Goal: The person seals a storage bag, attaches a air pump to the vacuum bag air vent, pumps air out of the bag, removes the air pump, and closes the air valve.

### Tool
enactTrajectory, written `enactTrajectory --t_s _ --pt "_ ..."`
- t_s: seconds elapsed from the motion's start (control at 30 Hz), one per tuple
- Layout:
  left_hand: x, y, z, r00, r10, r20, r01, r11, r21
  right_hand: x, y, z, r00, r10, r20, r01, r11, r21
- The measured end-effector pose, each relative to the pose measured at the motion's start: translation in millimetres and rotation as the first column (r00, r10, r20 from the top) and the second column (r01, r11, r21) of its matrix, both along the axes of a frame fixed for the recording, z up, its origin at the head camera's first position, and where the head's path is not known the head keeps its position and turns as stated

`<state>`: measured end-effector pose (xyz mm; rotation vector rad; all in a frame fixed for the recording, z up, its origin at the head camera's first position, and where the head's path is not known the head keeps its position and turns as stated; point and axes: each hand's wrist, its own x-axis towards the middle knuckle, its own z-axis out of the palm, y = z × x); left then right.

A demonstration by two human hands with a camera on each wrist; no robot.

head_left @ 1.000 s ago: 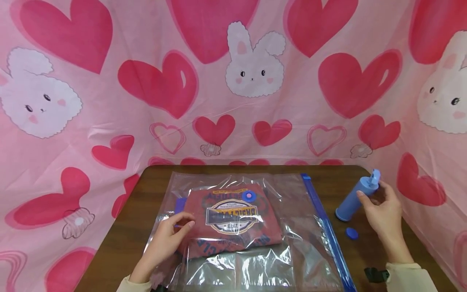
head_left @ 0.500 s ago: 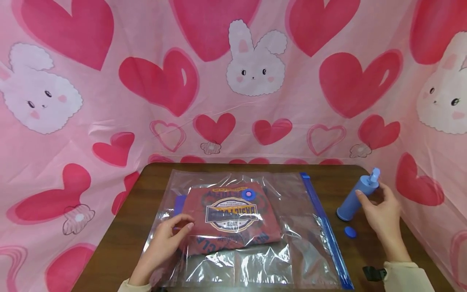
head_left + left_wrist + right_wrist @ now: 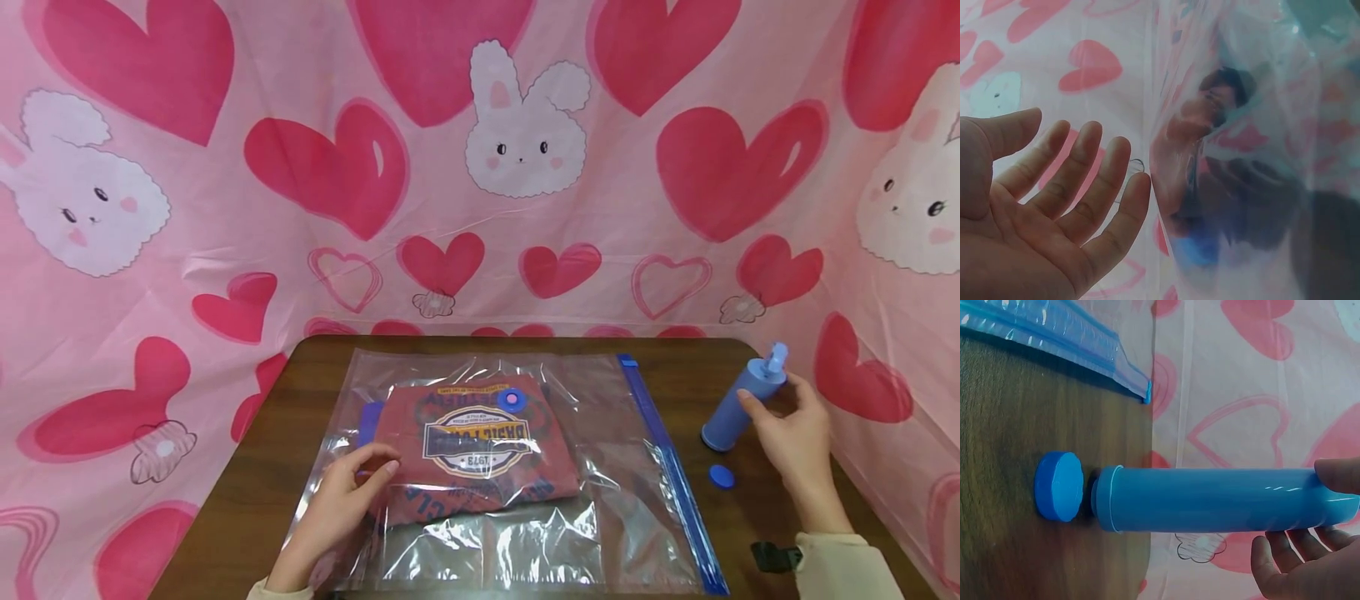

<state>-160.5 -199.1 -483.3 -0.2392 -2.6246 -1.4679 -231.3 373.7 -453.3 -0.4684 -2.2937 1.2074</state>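
A clear vacuum storage bag (image 3: 630, 533) lies flat with a folded red printed T-shirt (image 3: 480, 487) inside. Its round blue valve (image 3: 512, 400) with a pink centre sits over the shirt. My left hand (image 3: 347, 492) is at the bag's left part, fingers relaxed and holding nothing; in the left wrist view the little finger is at the plastic's edge. On the right, my right hand (image 3: 795, 446) grips a blue hand pump (image 3: 738, 408) near its top, thumb on one side and fingers on the other. The pump stands tilted slightly, its lower end near a small blue cap (image 3: 1060, 486).
The bag's blue zip strip (image 3: 667, 467) runs along its right side, with a slider (image 3: 628, 362) at the far end. Dark wooden table (image 3: 247, 517) lies beneath. A pink curtain (image 3: 337, 208) with hearts and rabbits hangs behind and at both sides.
My right hand has moved a little to the right with the pump, away from the bag's zip. The left hand and the bag stay almost where they were.
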Motion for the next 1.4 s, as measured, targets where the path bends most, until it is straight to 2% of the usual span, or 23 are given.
enactTrajectory --t_s 0.17,0.37,0.6,1.03,1.23,1.4 --pt "0.1 -1.5 -2.2 1.0 0.002 -0.022 -0.002 1.0 -0.002 3.0 3.6 0.2 0.999 -0.026 0.041 0.027 0.999 -0.029" --pt "-0.7 -3.6 -3.4 0.998 0.005 -0.061 -0.005 1.0 -0.006 3.0 4.3 3.1 0.999 -0.013 0.049 0.014 0.999 -0.029" --pt "0.7 -2.7 -6.1 0.998 0.018 -0.054 -0.018 1.0 0.004 4.1 6.9 0.8 0.998 -0.003 0.068 0.004 1.0 -0.01" --pt "-3.4 -5.4 -3.4 0.999 -0.009 -0.05 0.01 1.0 0.007 6.1 7.2 -1.3 0.999 0.004 0.048 -0.003 1.0 -0.025" --pt "-5.2 -4.3 -1.6 0.999 -0.015 -0.046 0.014 1.0 -0.007 15.1 12.0 -6.0 0.999 0.036 0.007 -0.035 0.999 -0.009" --pt "-7.3 -3.4 0.7 0.999 -0.013 -0.05 0.012 1.0 -0.014 22.7 17.3 -8.6 0.999 0.037 -0.015 -0.038 0.999 -0.035"
